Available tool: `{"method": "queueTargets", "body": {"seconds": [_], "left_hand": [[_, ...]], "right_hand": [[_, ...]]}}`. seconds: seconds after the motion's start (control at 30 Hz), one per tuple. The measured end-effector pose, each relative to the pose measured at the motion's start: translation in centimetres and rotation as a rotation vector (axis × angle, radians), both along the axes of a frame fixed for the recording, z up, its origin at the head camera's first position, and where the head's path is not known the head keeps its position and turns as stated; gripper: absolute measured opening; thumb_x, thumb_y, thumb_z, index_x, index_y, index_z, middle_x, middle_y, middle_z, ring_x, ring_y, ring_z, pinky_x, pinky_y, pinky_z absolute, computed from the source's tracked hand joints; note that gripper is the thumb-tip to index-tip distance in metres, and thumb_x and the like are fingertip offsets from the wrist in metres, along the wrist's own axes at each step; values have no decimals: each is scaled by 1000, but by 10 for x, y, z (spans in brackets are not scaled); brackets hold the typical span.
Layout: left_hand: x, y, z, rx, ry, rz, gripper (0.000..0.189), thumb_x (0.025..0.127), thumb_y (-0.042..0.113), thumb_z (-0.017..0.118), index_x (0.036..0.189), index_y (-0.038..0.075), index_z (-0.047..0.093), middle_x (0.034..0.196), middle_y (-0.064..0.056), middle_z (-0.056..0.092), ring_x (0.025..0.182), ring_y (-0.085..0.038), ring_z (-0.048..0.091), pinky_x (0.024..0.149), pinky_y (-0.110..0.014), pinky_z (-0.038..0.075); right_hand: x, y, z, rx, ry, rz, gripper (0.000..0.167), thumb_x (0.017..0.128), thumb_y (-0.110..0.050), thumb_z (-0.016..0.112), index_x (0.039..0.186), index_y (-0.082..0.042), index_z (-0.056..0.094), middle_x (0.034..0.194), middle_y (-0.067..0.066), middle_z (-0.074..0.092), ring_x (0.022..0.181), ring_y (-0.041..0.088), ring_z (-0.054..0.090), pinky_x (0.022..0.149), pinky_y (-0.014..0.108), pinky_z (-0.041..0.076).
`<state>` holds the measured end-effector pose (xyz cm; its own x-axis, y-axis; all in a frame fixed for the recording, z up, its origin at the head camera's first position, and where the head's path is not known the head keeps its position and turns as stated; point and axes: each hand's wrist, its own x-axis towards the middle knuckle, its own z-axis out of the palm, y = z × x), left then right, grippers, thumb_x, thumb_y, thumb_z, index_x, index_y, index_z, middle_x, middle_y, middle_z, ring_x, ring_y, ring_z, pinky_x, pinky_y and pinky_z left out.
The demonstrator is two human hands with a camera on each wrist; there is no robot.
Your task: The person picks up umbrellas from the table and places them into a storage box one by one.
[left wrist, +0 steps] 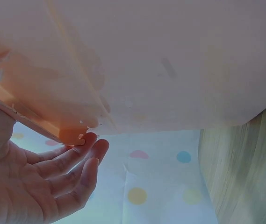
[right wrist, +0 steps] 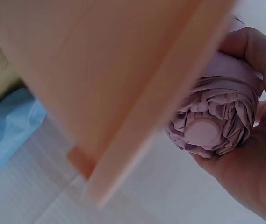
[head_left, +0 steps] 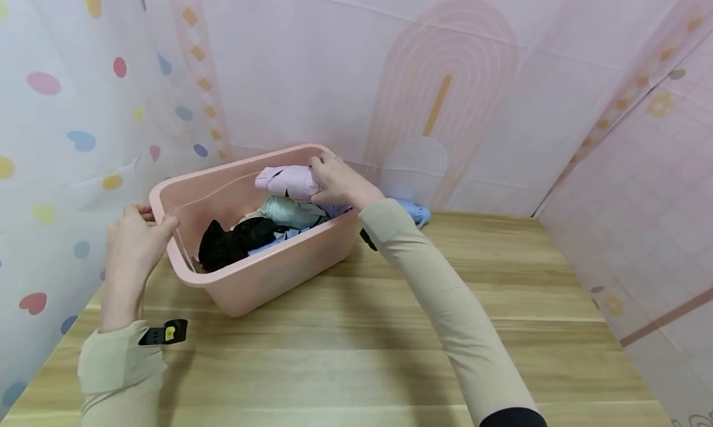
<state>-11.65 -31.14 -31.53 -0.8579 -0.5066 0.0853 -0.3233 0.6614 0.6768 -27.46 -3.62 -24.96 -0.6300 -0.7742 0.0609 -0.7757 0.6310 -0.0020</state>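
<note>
A pink plastic bin (head_left: 278, 272) stands on the table. At its left end, my left hand (head_left: 133, 238) grips the rim, thumb on the inside and fingers outside; the left wrist view shows this hand (left wrist: 53, 182) beneath the rim's edge. My right hand (head_left: 341, 182) holds a lilac folded umbrella (head_left: 289, 181) over the bin's far right part. The right wrist view shows the umbrella's end (right wrist: 203, 130), gathered cloth around a round cap. Below it in the bin lie a pale green bundle (head_left: 292, 211), a black cloth bundle (head_left: 225, 247) and some light blue fabric (head_left: 273, 244).
A light blue rolled bundle (head_left: 414, 212) lies on the table behind the bin's right end, partly hidden by my right sleeve. Patterned curtains (head_left: 312, 68) hang close behind the bin and along the left. Wood-grain tabletop (head_left: 312, 359) extends in front and right.
</note>
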Motion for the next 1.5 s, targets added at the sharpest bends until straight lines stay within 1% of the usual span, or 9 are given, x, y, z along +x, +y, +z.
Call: {"method": "queueTargets", "body": {"seconds": [0.17,0.47,0.53,0.63,0.8,0.93,1.07,1.27,1.5], "left_hand": [[1,-1,1,5,1,3,66,88,35,44,135,-11,37,123,-35,55,110,-47,54,62,-26,39],[2,-1,1,-3,11,-3,66,88,34,44,136,-11,36,124,-34,55,110,-46,53,64,-26,38],[2,-1,1,-2,9,-5,65,88,34,44,135,-11,37,124,-34,55,110,-46,54,63,-26,39],[1,1,2,6,7,-5,66,88,35,44,136,-11,36,124,-34,55,110,-46,54,62,-25,39],[2,3,3,8,9,-6,67,89,35,44,136,-11,35,125,-35,54,110,-46,53,62,-24,38],[4,5,1,5,16,-14,66,90,34,44,136,-12,35,124,-36,53,110,-47,53,62,-24,38],[4,6,0,3,21,-13,66,90,34,44,136,-13,35,124,-37,53,110,-48,52,62,-26,38],[3,5,0,18,11,-19,67,90,35,43,137,-12,33,126,-36,52,110,-47,53,63,-25,39],[3,3,0,7,12,-17,66,90,34,44,135,-14,34,124,-38,52,109,-48,52,65,-31,42]], "right_hand": [[5,-17,-4,77,18,-21,47,85,-27,64,122,-2,49,120,13,53,107,25,51,99,34,39],[7,-23,-5,68,17,11,46,93,-31,56,131,-8,46,130,8,49,118,23,48,103,33,39],[6,-16,-3,18,19,39,45,94,-29,54,133,-7,47,130,8,51,122,23,47,106,33,36],[2,-1,0,-99,-31,47,42,95,-26,53,133,-7,49,131,9,53,122,22,50,104,33,40],[-7,33,-5,-307,-86,20,29,95,-15,53,122,-5,57,116,9,63,102,20,62,88,32,50],[-17,62,-19,-460,-47,11,22,92,-8,54,110,1,64,106,14,67,97,23,64,87,31,51],[-30,90,-36,-542,-38,-48,22,91,-6,54,108,5,64,106,18,66,98,28,64,88,35,52],[-49,121,-69,-488,-98,-206,29,91,-8,54,117,4,60,117,19,63,108,32,60,95,40,48],[-64,145,-104,-392,-132,-325,40,89,-15,60,125,1,55,130,20,56,124,36,50,105,47,39]]}}
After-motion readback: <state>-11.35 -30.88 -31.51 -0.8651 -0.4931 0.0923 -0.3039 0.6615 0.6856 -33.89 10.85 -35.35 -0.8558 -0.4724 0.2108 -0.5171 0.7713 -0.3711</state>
